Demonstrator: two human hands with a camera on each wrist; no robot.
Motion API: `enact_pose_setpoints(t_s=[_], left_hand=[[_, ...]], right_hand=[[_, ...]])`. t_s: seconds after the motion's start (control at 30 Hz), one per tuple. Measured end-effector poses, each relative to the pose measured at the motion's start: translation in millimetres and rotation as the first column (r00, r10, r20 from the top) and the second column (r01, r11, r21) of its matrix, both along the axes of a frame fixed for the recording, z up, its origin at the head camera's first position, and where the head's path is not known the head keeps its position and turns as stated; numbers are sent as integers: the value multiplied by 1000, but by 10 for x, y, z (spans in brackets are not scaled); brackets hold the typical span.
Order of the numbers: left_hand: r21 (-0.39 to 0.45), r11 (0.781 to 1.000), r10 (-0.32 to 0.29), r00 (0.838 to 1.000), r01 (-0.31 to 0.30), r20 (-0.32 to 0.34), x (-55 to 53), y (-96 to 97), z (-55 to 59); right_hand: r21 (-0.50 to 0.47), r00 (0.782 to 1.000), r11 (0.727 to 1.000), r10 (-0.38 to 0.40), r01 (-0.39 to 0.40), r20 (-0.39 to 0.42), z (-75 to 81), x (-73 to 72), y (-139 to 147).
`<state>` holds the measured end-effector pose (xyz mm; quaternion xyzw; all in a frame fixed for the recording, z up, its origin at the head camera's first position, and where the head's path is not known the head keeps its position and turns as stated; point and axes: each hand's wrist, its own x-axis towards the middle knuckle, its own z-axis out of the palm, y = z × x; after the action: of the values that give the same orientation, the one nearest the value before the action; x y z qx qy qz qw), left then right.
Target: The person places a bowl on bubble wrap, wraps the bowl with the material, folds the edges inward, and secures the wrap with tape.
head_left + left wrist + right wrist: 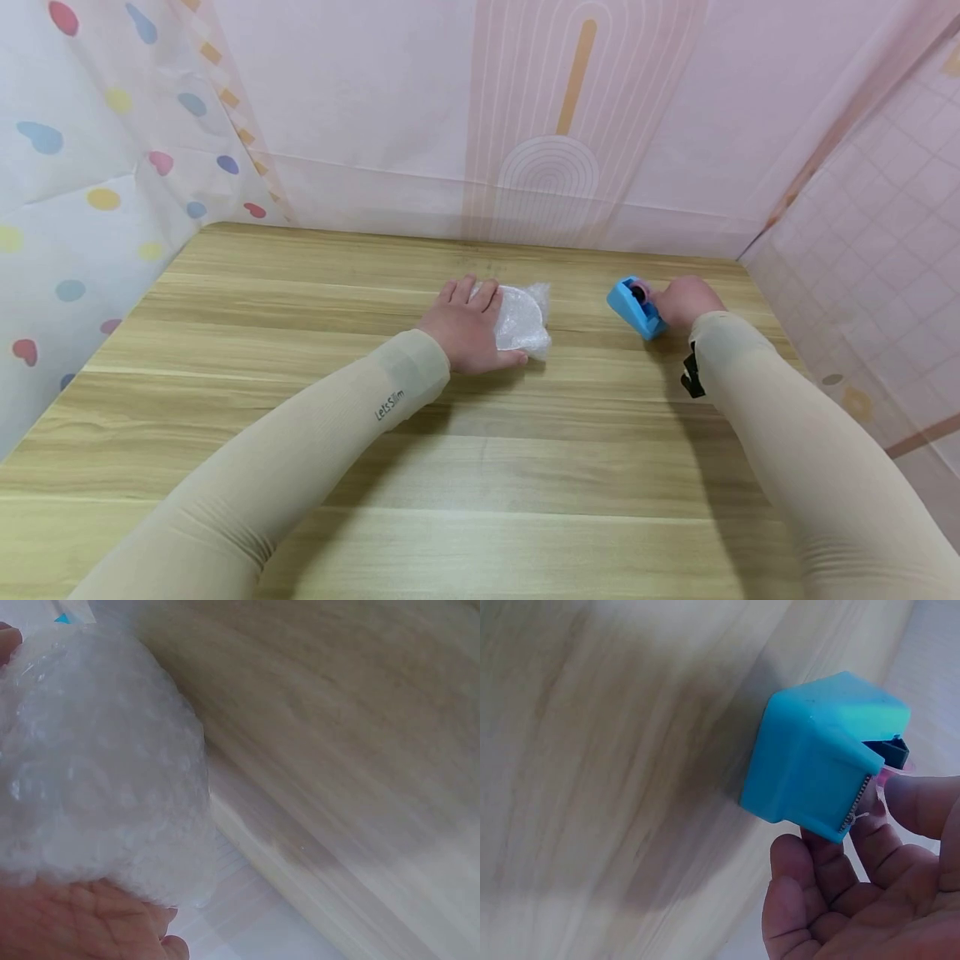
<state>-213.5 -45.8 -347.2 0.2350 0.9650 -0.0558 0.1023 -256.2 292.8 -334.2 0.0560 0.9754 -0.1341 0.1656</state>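
Note:
A round, white-rimmed item in clear bubble wrap (519, 321) is near the middle of the wooden table. My left hand (468, 325) holds it from the left, fingers along its far side and thumb at its near side. Bubble wrap (105, 765) fills much of the left wrist view, with the palm below it. To the right, my right hand (686, 302) grips a blue tape dispenser (636, 308). In the right wrist view, the thumb (919, 802) lies against the pinkish tape roll beside the toothed cutter (856, 802), while other fingers reach behind the dispenser, partly hidden.
The wood-grain table (480, 475) ends at a pale pink patterned backdrop (360, 125) behind. A dotted sheet (82, 208) hangs on the left, and a grid-patterned one (885, 250) on the right. A black strap (692, 377) shows at the right wrist.

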Motion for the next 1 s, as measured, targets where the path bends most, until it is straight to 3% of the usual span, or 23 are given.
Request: enact_pose_setpoints(t_s=[0.6,1.0], left_hand=[[17,1000,9,1000,-9,4,7,4,-7],[18,1000,9,1000,-9,7,6,9,-10]], right_hand=[[-54,994,992,-110,111,21,56,20,-91],[-74,993,991,-104,107,51,86,-25,-89]])
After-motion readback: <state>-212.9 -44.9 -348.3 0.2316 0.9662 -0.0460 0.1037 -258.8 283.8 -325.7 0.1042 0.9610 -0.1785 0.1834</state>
